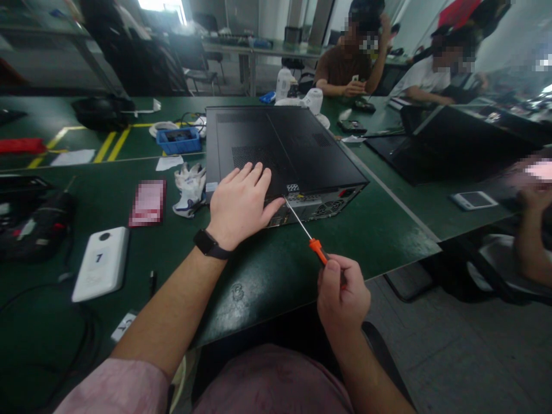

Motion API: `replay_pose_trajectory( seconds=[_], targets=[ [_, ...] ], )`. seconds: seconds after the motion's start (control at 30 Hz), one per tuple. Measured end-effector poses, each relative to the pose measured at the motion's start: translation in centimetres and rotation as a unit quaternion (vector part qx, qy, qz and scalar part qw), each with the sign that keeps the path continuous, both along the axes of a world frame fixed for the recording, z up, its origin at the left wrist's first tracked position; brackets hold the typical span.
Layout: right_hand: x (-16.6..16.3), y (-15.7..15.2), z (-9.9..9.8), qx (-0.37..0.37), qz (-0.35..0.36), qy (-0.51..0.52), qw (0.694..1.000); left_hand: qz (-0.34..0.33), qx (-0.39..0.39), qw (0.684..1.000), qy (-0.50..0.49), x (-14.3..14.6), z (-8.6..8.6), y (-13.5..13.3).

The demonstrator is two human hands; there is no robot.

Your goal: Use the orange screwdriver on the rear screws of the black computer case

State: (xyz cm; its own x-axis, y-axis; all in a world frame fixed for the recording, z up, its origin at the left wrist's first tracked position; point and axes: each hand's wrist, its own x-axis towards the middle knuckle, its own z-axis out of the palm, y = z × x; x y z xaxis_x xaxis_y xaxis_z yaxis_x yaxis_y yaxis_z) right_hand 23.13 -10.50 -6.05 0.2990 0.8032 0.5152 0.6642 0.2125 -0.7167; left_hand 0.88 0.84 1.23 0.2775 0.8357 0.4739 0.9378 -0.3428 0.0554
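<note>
A black computer case [297, 144] lies flat on the green table [379, 230], its rear panel facing me. My left hand [241, 201] rests flat on the near edge of its top cover, fingers stretched out, a black watch on the wrist. My right hand [342, 293] is closed around the orange handle of a screwdriver [307, 233]. The thin shaft runs up and left, and its tip meets the case's rear edge beside my left thumb.
Left of the case lie white gloves [190, 187], a blue parts bin [178, 140], a white box marked 1 [101, 261] and a black tool [37, 227]. A second open case [444, 144] and a phone [473, 199] sit at right. Other people sit at the far side.
</note>
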Motion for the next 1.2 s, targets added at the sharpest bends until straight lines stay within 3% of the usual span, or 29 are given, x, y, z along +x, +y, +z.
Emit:
replay_pose_trajectory(
  seconds=[0.2,0.57,1.0,1.2],
  targets=[
    [-0.5,-0.2,0.1,0.028,0.069,0.049,0.996,-0.001,-0.007,1.0,-0.003,0.0,0.1,0.0],
    [-0.3,-0.5,0.0,0.051,0.015,-0.04,0.998,0.002,-0.002,1.0,0.004,0.0,0.0,0.0],
    [-0.6,-0.1,0.4,-0.006,0.036,0.072,0.997,0.0,-0.001,1.0,0.004,0.0,0.1,0.0],
    [-0.2,-0.6,-0.6,-0.026,0.087,0.118,0.989,-0.002,-0.004,1.0,0.001,0.0,0.1,0.0]
  ],
)
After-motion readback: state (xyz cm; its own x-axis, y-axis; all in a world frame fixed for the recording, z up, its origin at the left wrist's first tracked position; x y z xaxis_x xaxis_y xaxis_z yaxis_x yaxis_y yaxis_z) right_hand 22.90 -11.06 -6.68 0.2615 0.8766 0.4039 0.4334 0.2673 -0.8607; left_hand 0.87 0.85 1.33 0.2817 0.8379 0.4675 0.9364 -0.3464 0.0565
